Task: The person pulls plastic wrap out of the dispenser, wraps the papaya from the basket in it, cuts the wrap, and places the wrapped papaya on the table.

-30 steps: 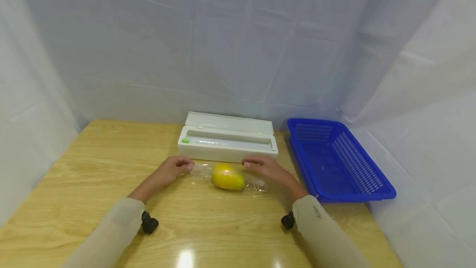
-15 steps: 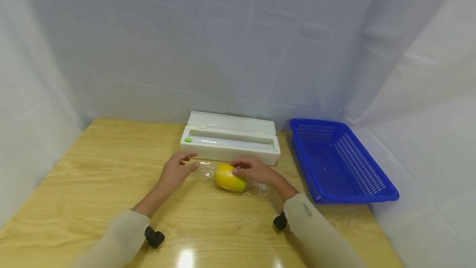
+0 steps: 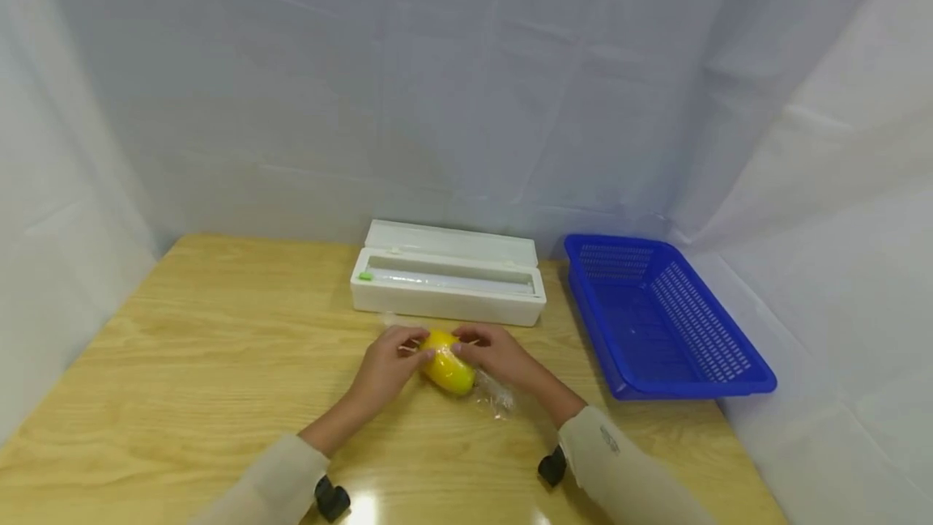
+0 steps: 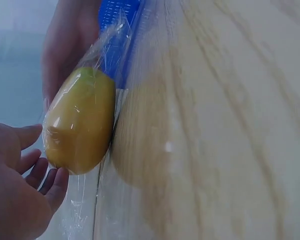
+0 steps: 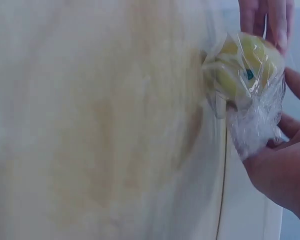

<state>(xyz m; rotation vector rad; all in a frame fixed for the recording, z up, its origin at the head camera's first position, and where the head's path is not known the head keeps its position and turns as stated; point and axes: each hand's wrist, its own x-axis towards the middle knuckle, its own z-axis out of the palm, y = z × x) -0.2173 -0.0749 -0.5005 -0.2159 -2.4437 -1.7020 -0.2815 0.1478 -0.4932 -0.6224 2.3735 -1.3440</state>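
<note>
I count 1 bare left hand (image 3: 386, 363) and 1 bare right hand (image 3: 499, 355), 2 beige fabric sleeves (image 3: 280, 480) and 2 small black wrist devices (image 3: 552, 467). My feeds show 1 yellow oval fruit (image 3: 449, 373), 1 white rectangular box (image 3: 446, 305), 1 blue rectangular plastic basket (image 3: 688, 389) and 1 light wooden table (image 3: 219, 330).

The head camera looks from above and behind the left hand (image 3: 386, 363) and right hand (image 3: 501, 355), facing forward and down, well apart from both. The left wrist camera (image 3: 331, 499) sits close behind the left hand, facing the yellow fruit (image 3: 450, 371) with the right hand beyond. The right wrist camera (image 3: 552, 467) faces it, also close, from the opposite side. All three views share the fruit and both hands.
</note>
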